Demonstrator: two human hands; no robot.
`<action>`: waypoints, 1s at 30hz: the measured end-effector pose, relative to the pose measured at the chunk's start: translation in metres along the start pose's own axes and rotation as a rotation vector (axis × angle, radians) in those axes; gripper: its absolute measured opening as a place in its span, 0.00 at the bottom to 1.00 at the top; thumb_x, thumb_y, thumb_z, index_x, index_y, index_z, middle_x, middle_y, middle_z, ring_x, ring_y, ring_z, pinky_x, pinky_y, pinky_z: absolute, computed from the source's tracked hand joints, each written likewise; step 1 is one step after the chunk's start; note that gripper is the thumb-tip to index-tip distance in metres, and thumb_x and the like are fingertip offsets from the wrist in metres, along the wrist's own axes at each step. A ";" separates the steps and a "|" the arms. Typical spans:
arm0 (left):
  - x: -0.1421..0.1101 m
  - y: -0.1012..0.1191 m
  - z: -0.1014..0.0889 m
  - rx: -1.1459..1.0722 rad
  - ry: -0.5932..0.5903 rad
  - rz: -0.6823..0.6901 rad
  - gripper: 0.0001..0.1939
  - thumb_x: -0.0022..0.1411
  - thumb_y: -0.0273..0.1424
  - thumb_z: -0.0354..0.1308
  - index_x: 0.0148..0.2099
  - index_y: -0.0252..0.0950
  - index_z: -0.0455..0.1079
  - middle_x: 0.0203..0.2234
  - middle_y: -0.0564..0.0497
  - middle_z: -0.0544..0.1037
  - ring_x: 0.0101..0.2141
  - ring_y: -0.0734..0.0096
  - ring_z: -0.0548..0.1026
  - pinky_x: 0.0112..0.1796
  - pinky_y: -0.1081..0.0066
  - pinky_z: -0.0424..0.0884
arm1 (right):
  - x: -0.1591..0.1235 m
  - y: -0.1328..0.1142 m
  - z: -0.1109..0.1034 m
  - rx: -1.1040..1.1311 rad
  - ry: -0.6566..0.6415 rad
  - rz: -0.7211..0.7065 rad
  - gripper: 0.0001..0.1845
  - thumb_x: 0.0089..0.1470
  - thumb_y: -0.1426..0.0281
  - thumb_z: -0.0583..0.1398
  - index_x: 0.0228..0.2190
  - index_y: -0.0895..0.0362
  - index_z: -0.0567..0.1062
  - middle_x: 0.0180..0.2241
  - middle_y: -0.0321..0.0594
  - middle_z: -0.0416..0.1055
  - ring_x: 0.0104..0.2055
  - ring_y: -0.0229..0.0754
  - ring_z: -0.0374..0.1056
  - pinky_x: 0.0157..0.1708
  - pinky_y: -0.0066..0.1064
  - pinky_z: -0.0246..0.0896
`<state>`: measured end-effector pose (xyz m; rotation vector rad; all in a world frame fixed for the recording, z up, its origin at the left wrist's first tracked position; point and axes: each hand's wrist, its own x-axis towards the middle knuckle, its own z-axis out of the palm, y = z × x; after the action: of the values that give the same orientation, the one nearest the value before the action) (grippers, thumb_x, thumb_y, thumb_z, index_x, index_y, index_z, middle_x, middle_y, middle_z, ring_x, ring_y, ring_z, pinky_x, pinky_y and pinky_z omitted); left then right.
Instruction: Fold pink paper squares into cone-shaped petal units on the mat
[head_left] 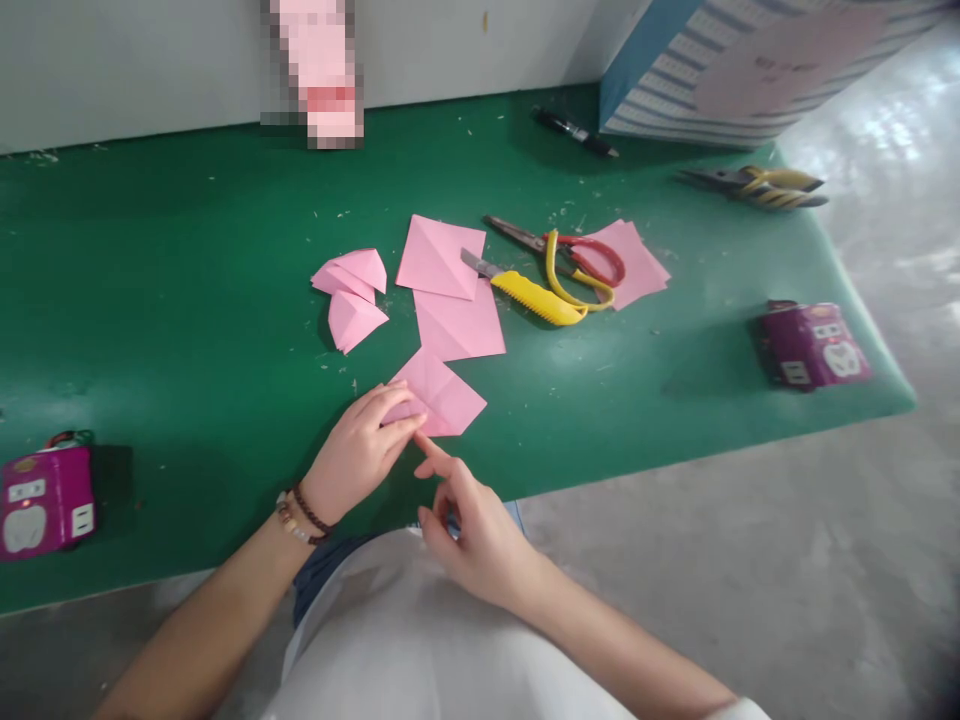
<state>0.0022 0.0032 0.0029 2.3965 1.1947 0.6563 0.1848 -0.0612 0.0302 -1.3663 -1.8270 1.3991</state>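
On the green table's near side lies a creased square of pink paper [444, 398]. My left hand [367, 435] rests on its left corner, fingers stretched out and pressing it down. My right hand [469, 530] points its index finger at the paper's lower edge, close to my left fingertips; its other fingers curl loosely and hold nothing. Farther back are two overlapping creased pink sheets [461, 325]. Left of these sit folded pink paper pieces [354, 298]. A yellow utility knife [536, 297] lies with its blade out over the upper sheet, its handle against the scissors [577, 262].
Pink sheets [634, 268] lie under the scissors' handles. A pen [576, 132] and yellow-handled pliers [757, 186] lie farther back, near a striped box [720, 80]. Purple boxes stand at right [816, 345] and left [49, 500]. The table's edge [675, 442] runs along the front.
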 end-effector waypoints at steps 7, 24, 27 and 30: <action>0.001 0.001 -0.001 -0.016 0.007 0.003 0.12 0.68 0.24 0.52 0.50 0.36 0.74 0.50 0.43 0.73 0.55 0.59 0.70 0.55 0.54 0.71 | -0.001 0.000 -0.007 -0.065 0.004 0.108 0.24 0.54 0.76 0.53 0.53 0.53 0.59 0.48 0.47 0.74 0.20 0.31 0.65 0.22 0.27 0.64; 0.001 -0.001 -0.006 -0.055 -0.048 0.001 0.16 0.67 0.21 0.50 0.51 0.38 0.73 0.52 0.43 0.72 0.56 0.57 0.69 0.54 0.51 0.71 | 0.004 0.015 -0.042 -0.381 0.364 -0.037 0.02 0.60 0.70 0.56 0.36 0.53 0.70 0.36 0.39 0.77 0.24 0.34 0.67 0.24 0.27 0.62; 0.002 -0.002 -0.009 -0.087 -0.066 -0.008 0.20 0.65 0.19 0.48 0.53 0.39 0.72 0.53 0.43 0.70 0.56 0.56 0.68 0.54 0.51 0.71 | 0.024 0.021 -0.032 -0.631 0.421 -0.190 0.06 0.62 0.70 0.56 0.33 0.54 0.72 0.28 0.37 0.72 0.30 0.39 0.69 0.31 0.30 0.62; 0.002 -0.002 -0.010 -0.106 -0.081 -0.009 0.25 0.61 0.15 0.46 0.54 0.39 0.72 0.53 0.43 0.69 0.57 0.57 0.67 0.55 0.50 0.69 | 0.038 0.028 -0.023 -0.803 0.397 -0.215 0.10 0.63 0.71 0.54 0.31 0.55 0.73 0.26 0.37 0.69 0.29 0.40 0.65 0.30 0.32 0.57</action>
<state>-0.0041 0.0070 0.0102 2.3065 1.1087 0.5990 0.2001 -0.0175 0.0059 -1.5783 -2.2425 0.2223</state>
